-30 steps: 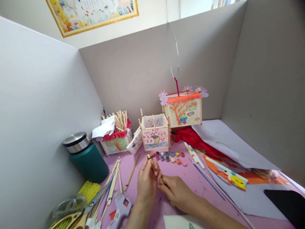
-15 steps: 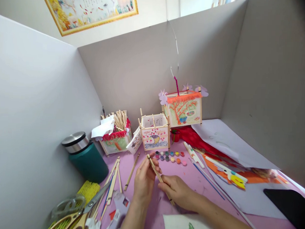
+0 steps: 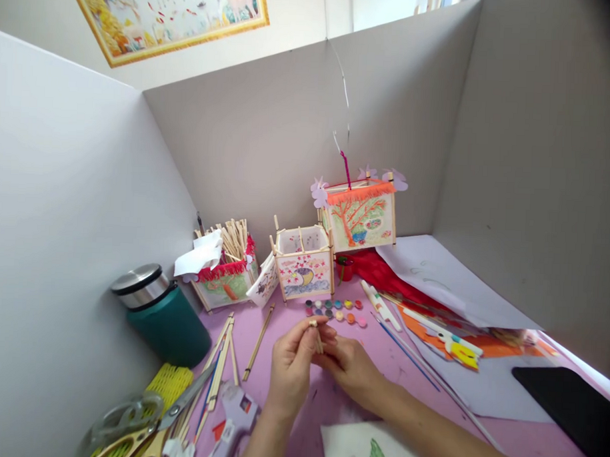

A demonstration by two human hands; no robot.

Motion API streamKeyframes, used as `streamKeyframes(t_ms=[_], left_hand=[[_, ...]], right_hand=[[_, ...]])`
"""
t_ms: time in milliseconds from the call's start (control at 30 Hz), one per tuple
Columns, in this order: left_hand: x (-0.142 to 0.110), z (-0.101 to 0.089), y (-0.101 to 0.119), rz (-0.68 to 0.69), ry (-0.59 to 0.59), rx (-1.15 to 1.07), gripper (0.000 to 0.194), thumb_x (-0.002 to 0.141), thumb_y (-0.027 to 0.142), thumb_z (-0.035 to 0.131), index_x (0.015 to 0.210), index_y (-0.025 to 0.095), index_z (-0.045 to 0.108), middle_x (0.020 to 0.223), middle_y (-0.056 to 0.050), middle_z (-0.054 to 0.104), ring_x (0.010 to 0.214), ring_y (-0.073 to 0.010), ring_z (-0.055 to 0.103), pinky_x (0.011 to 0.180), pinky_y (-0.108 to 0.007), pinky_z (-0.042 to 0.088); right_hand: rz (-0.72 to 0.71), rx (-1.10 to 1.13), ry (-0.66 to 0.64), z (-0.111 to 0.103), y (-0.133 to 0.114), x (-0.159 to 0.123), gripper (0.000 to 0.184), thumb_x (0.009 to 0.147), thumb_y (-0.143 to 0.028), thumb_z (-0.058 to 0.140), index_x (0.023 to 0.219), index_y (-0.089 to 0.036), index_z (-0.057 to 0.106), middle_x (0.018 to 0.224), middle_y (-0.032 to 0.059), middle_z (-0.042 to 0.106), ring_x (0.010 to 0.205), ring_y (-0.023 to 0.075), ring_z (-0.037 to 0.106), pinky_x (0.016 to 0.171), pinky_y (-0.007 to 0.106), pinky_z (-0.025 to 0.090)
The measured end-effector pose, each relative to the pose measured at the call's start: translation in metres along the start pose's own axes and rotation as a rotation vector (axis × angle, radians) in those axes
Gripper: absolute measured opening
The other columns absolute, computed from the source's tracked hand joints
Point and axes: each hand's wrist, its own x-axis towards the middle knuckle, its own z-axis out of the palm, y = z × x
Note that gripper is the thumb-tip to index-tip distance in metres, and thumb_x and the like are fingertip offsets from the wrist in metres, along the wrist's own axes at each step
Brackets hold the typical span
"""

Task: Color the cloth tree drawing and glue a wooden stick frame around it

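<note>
My left hand (image 3: 290, 371) is closed around the upper end of some thin wooden sticks (image 3: 318, 342), probably a pair, with their pale tips poking out above the thumb. Against the same sticks, my right hand (image 3: 352, 373) is closed at their lower part; its fingers hide most of their length. A similar banded stick pair (image 3: 259, 343) lies on the purple table (image 3: 323, 409) left of my hands. Below my wrists, a white sheet with a green drawing (image 3: 367, 450) is partly covered by my right forearm.
A glue gun (image 3: 238, 413), scissors (image 3: 178, 407), loose sticks (image 3: 220, 365) and a teal bottle (image 3: 169, 327) stand or lie at left. Behind are paint pots (image 3: 340, 304), a small lantern frame (image 3: 303, 275) and a hanging lantern (image 3: 362, 220). A black phone-like slab (image 3: 564, 404) lies right.
The sticks showed at full length between my hands half a second ago; now they are turned more end-on and mostly hidden. My hands have come closer together. The view has shifted slightly.
</note>
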Motion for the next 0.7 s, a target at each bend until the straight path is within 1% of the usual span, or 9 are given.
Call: streamKeyframes(t_ms=[133,233,333,433,533,600,633,700], left_hand=[[0.003,-0.001,-0.003,0.029,-0.019,0.074,0.024,0.086,0.032,0.052,0.096,0.018,0.068,0.083,-0.005,0.068,0.079,-0.0159,0.062,0.075,-0.025,0.048],[0.004,0.000,-0.004,0.030,-0.021,0.031,0.023,0.086,0.033,0.050,0.098,0.019,0.066,0.083,-0.004,0.067,0.077,-0.0133,0.061,0.074,-0.024,0.047],[0.004,0.002,-0.002,0.023,-0.001,-0.011,0.024,0.085,0.033,0.053,0.100,0.019,0.064,0.082,-0.003,0.066,0.076,-0.0122,0.060,0.075,-0.024,0.047],[0.005,0.002,0.001,-0.043,0.052,-0.019,0.026,0.082,0.035,0.056,0.098,0.016,0.063,0.083,-0.004,0.066,0.078,-0.0146,0.062,0.076,-0.027,0.048],[0.005,-0.003,0.003,-0.150,0.107,-0.051,0.029,0.079,0.038,0.059,0.094,0.013,0.063,0.084,-0.006,0.067,0.079,-0.0174,0.064,0.079,-0.032,0.050],[0.004,-0.010,0.003,-0.187,0.157,-0.091,0.032,0.078,0.041,0.060,0.093,0.013,0.063,0.085,-0.008,0.068,0.081,-0.0183,0.064,0.082,-0.035,0.050],[0.003,-0.015,0.002,-0.192,0.189,-0.105,0.033,0.078,0.042,0.060,0.093,0.012,0.063,0.087,-0.008,0.068,0.083,-0.0186,0.064,0.083,-0.036,0.050],[-0.001,-0.026,0.001,-0.193,0.252,-0.105,0.035,0.078,0.043,0.060,0.094,0.012,0.064,0.090,-0.009,0.067,0.086,-0.0184,0.064,0.083,-0.035,0.050]], right_hand=[[-0.007,-0.023,-0.016,0.001,0.004,0.000,0.014,0.089,-0.023,0.047,0.089,-0.019,0.060,0.083,0.0024,0.062,0.073,0.0140,0.057,0.066,0.023,0.039],[0.022,-0.060,-0.039,0.001,0.003,-0.001,0.014,0.090,-0.024,0.045,0.089,-0.019,0.058,0.082,0.0018,0.062,0.072,0.0142,0.056,0.065,0.023,0.039],[0.058,-0.133,-0.058,0.000,-0.001,-0.003,0.018,0.091,-0.027,0.042,0.085,-0.018,0.057,0.080,0.0023,0.061,0.072,0.0148,0.055,0.064,0.024,0.038],[0.095,-0.231,-0.074,-0.002,-0.005,-0.005,0.026,0.092,-0.029,0.040,0.075,-0.017,0.055,0.073,0.0023,0.059,0.066,0.0141,0.052,0.061,0.024,0.035],[0.092,-0.269,-0.146,-0.003,-0.006,-0.005,0.030,0.092,-0.029,0.039,0.068,-0.017,0.052,0.069,0.0014,0.057,0.065,0.0133,0.051,0.061,0.024,0.033],[0.074,-0.256,-0.183,-0.005,-0.007,-0.003,0.032,0.092,-0.030,0.040,0.066,-0.017,0.051,0.069,0.0013,0.056,0.068,0.0136,0.050,0.063,0.025,0.034],[0.085,-0.239,-0.181,-0.007,-0.007,-0.002,0.034,0.092,-0.031,0.040,0.064,-0.017,0.050,0.068,0.0009,0.055,0.068,0.0135,0.050,0.064,0.025,0.033],[0.169,-0.166,-0.149,-0.015,-0.009,0.001,0.036,0.091,-0.036,0.042,0.061,-0.017,0.048,0.063,-0.0010,0.051,0.063,0.0122,0.047,0.060,0.024,0.032]])
